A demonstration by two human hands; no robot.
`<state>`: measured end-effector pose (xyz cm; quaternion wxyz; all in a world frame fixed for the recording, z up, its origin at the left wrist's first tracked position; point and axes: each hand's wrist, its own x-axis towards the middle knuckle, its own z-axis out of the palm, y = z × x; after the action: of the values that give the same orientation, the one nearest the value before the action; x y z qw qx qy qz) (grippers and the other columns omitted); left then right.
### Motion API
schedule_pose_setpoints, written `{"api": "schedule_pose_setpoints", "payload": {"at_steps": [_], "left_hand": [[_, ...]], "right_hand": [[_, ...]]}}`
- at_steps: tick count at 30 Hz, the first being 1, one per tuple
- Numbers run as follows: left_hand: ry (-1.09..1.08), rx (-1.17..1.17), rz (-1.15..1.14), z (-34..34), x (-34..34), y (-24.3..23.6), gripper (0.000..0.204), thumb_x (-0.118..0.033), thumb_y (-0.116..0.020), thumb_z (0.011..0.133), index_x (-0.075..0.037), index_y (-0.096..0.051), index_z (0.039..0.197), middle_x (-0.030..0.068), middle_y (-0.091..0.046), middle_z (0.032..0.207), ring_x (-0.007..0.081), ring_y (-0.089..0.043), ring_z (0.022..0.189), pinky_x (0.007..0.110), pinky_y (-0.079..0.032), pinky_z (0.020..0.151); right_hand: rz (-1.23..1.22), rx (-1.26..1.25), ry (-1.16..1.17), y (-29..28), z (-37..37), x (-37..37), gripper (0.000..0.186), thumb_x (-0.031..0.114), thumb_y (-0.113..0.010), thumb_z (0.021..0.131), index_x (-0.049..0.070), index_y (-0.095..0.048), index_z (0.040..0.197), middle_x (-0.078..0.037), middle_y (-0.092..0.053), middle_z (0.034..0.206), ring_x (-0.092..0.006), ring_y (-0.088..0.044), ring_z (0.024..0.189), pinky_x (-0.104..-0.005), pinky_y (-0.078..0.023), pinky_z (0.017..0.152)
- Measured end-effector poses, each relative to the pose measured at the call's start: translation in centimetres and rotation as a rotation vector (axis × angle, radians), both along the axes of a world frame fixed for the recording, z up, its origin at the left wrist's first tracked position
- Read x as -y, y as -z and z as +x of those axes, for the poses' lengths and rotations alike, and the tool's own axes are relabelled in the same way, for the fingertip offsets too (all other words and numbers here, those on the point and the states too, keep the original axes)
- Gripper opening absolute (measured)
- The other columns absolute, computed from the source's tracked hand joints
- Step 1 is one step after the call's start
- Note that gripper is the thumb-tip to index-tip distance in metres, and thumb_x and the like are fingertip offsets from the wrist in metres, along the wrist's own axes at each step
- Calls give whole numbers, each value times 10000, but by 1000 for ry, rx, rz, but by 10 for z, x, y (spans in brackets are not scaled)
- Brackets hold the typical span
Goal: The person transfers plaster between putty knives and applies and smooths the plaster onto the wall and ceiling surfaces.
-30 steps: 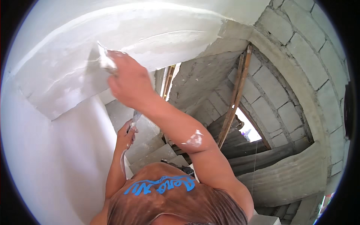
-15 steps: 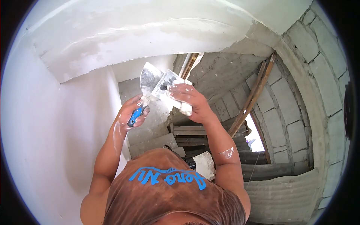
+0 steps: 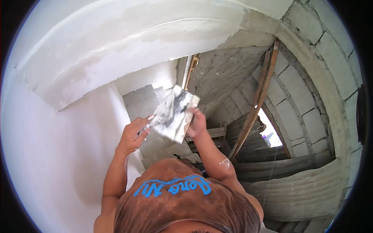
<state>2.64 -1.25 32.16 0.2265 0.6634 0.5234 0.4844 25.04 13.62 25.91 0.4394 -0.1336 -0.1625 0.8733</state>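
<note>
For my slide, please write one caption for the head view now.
Near a white-smeared surface, the left hand holds a putty knife overlapping a flat tool in the right hand.

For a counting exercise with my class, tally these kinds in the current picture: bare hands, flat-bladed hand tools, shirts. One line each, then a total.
Bare hands: 2 (left hand, right hand)
Flat-bladed hand tools: 2 (putty knife in the left, wide rectangular blade in the right)
Shirts: 1 (brown shirt)
Total: 5
</note>
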Motion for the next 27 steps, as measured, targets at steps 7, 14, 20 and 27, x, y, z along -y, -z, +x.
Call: {"api": "schedule_pose_setpoints", "payload": {"at_steps": [7, 14, 20, 27], "left_hand": [[-93, -464, -84, -17, 1, -1, 416, -123, -614, 931, -173, -606, 1344, 106, -588, 869, 297, -589, 727, 384, -506, 670], [-330, -263, -194, -43, 15, 53, 398, -170, -598, 958, -113, -585, 1352, 149, -597, 906, 312, -588, 748, 390, -492, 718], [-313, -105, -302, -29, 32, 82, 390, -157, -591, 964, -71, -582, 1344, 164, -619, 926, 289, -609, 805, 375, -488, 761], [-272, -41, -245, -34, 23, 104, 381, -145, -592, 958, -84, -586, 1334, 184, -643, 981, 339, -629, 871, 401, -498, 796]], "right_hand": [[29, 122, -99, -5, 6, -15, 413, 134, -563, 888, 3, -531, 1279, -145, -661, 1120, -320, -675, 991, -469, -551, 913], [460, 703, 779, -172, 56, -136, 318, 56, -671, 829, -6, -591, 1130, -110, -659, 1015, -243, -648, 856, -390, -525, 793], [828, 1108, 971, -235, 75, -228, 293, 72, -647, 810, -59, -603, 1068, -110, -660, 968, -220, -625, 844, -343, -481, 779], [967, 1296, 1022, -239, 40, -220, 382, 133, -663, 766, -70, -628, 1088, -194, -693, 959, -308, -662, 878, -409, -497, 820]]}}
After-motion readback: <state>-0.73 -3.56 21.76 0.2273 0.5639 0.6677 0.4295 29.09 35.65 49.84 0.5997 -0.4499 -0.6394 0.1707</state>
